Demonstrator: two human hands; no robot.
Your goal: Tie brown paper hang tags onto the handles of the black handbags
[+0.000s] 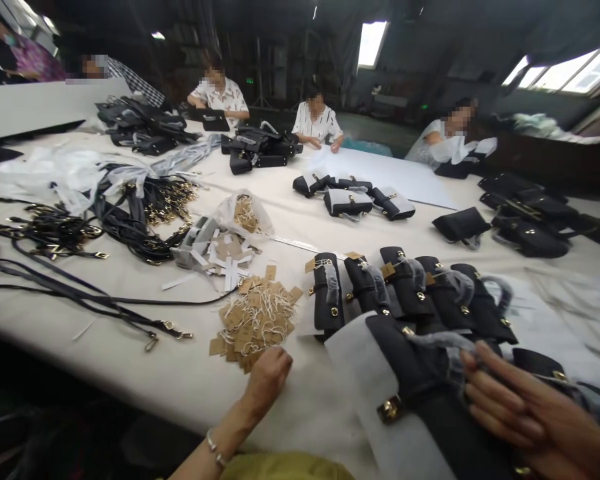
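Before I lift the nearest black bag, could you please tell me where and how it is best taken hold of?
I'd grip the black bag by its plastic-wrapped handle, coming from above and the right: the handle seems to arch over the body, and the right hand is beside it. Best avoid the gold clasp jutting out on the left.

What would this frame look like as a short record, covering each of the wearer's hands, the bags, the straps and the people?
left hand: curled at the near edge of the brown tag pile; grip unclear
right hand: fingers at the wrapped handle of the nearest black bag
beyond that bag: row of black bags
left side: black straps with gold-coloured clips
far side: several people
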